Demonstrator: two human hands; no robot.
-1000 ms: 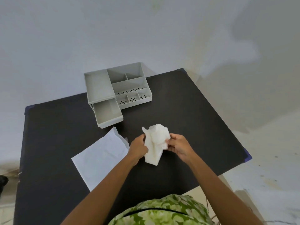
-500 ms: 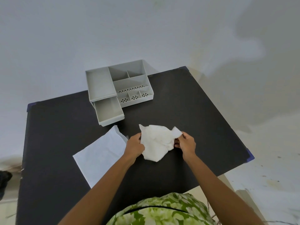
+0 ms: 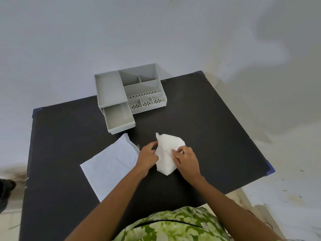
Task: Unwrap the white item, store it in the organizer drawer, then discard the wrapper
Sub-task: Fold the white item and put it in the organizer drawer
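Both hands pinch the soft white item (image 3: pixel 167 152) on the black worktop (image 3: pixel 208 136), the left hand (image 3: pixel 147 156) gripping its left edge and the right hand (image 3: pixel 186 160) pressing fingers on its middle, just right of the flat pale wrapper sheet (image 3: pixel 111 162). Being limp, it may spring open or bunch too wide for the open organizer drawer (image 3: pixel 119 118) beyond the wrapper, snagging on the rim.

Soft, even daylight fills the view, bright enough that the white wall (image 3: pixel 121 32) looks flat, with a broad blurred shadow on it up to my right. The wide lens bends the dark bench (image 3: pixel 208 119) at its edges; everything stays reasonably sharp, without glare.
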